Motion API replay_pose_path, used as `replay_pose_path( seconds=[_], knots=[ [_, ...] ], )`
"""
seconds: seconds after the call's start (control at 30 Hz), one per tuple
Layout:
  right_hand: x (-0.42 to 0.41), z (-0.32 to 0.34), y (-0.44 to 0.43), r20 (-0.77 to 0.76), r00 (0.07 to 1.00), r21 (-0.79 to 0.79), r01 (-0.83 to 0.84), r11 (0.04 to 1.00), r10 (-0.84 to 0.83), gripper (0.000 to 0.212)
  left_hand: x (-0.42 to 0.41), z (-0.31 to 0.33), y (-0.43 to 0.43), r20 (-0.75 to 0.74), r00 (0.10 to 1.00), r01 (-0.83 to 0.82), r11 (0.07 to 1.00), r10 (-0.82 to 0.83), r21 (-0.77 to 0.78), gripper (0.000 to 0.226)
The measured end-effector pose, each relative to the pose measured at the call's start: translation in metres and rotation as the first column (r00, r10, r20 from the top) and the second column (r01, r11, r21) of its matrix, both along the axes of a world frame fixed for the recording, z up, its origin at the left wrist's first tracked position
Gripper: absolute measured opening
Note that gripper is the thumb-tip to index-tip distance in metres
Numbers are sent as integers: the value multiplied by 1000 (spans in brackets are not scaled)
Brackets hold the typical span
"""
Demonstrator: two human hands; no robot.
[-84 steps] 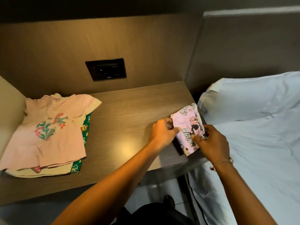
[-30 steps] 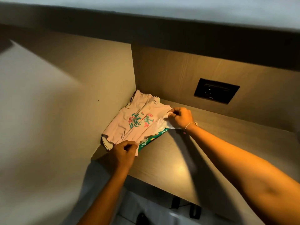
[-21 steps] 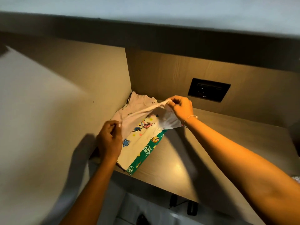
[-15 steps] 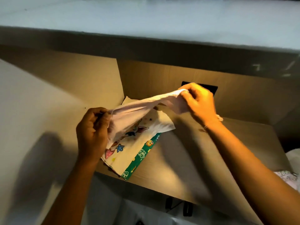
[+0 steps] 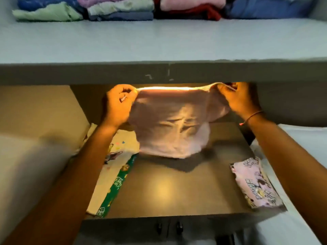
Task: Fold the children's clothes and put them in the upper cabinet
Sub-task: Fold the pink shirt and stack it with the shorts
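A pale pink children's shirt (image 5: 169, 124) hangs spread in the air above the wooden desk (image 5: 164, 190). My left hand (image 5: 117, 105) pinches its upper left corner and my right hand (image 5: 238, 99) pinches its upper right corner, stretching the top edge taut just under the shelf. The shirt's lower part droops toward the desk. On the desk's left lie a cream printed garment (image 5: 113, 167) over a green printed one (image 5: 116, 184). A folded pink cartoon-print garment (image 5: 256, 183) rests at the desk's right edge.
The upper cabinet shelf (image 5: 159, 41) runs across the top, with several folded clothes stacked at its back (image 5: 120, 7). A white bed (image 5: 304, 138) lies at the right. A beige wall panel (image 5: 35, 156) closes in the left side.
The pink shirt came off the pile and is now held up and spread wide between both hands. My view has tilted up, bringing the upper shelf and its stacked clothes into sight.
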State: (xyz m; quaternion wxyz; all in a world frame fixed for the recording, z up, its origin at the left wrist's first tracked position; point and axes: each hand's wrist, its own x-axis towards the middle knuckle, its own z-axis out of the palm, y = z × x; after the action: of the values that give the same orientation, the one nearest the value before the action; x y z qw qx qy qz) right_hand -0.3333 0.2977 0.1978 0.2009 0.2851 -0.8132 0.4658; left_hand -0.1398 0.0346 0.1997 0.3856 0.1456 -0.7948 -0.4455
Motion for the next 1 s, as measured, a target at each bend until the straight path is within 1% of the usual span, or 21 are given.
replay_pose_path(
  seconds=[0.03,0.07,0.13,0.17,0.2,0.27,0.3,0.33,0.37,0.43,0.47,0.5,0.53,0.6,0.63,0.67,0.7,0.77,0.83,0.9,1.0],
  knots=[
    [1,7,12,-71,997,21,43,999,-41,27,2,5,5,-42,999,21,1000,-22,-20,9],
    [6,14,25,-111,993,30,53,998,-49,28,8,7,10,-72,996,51,997,-55,-49,8],
    [26,14,51,-85,996,38,-13,999,16,25,31,-3,20,-72,990,114,988,-122,-103,15],
    [39,5,64,-43,997,33,-61,998,63,24,45,-14,24,-38,987,151,982,-156,-109,15],
    [53,-9,76,6,995,41,-103,994,103,21,58,-29,27,15,982,190,975,-190,-113,8],
    [81,-52,98,98,983,114,-167,979,156,8,79,-70,33,186,951,262,962,-245,-72,5],
    [96,-76,105,125,981,178,-169,969,148,7,88,-93,35,285,923,291,954,-260,-71,7],
    [109,-100,110,155,979,264,-168,950,130,9,96,-115,37,391,882,327,939,-263,-105,11],
    [121,-124,115,200,974,362,-177,915,109,13,102,-140,38,504,820,381,915,-270,-131,14],
    [143,-167,125,330,940,525,-256,812,84,26,115,-175,44,728,638,487,864,-251,-129,8],
    [151,-182,128,406,911,562,-311,767,72,28,119,-186,46,793,558,539,833,-243,-124,22],
    [155,-191,130,460,885,565,-350,748,66,31,122,-195,46,817,522,574,809,-246,-123,39],
    [154,-193,129,479,876,545,-355,760,65,36,119,-199,48,811,535,575,805,-236,-144,49],
    [144,-196,117,435,898,496,-300,815,65,46,102,-202,53,743,641,515,825,-192,-231,54],
    [134,-199,105,404,912,498,-282,820,69,52,88,-204,55,708,688,480,831,-158,-281,58],
    [125,-203,92,386,920,532,-283,798,69,57,73,-204,59,710,694,463,830,-121,-311,63],
    [116,-209,79,371,927,601,-291,745,63,64,58,-207,62,731,678,461,819,-78,-340,68],
    [98,-226,60,327,945,752,-278,598,29,72,38,-222,63,800,600,494,783,9,-379,73],
    [83,-243,57,278,961,829,-247,502,14,75,36,-243,52,826,556,503,753,94,-424,73],
    [73,-254,59,257,966,846,-234,479,18,76,36,-254,38,804,576,478,737,146,-477,71],
    [66,-252,52,231,973,860,-201,468,-6,76,27,-252,29,796,585,489,714,158,-501,71]
  ],
)
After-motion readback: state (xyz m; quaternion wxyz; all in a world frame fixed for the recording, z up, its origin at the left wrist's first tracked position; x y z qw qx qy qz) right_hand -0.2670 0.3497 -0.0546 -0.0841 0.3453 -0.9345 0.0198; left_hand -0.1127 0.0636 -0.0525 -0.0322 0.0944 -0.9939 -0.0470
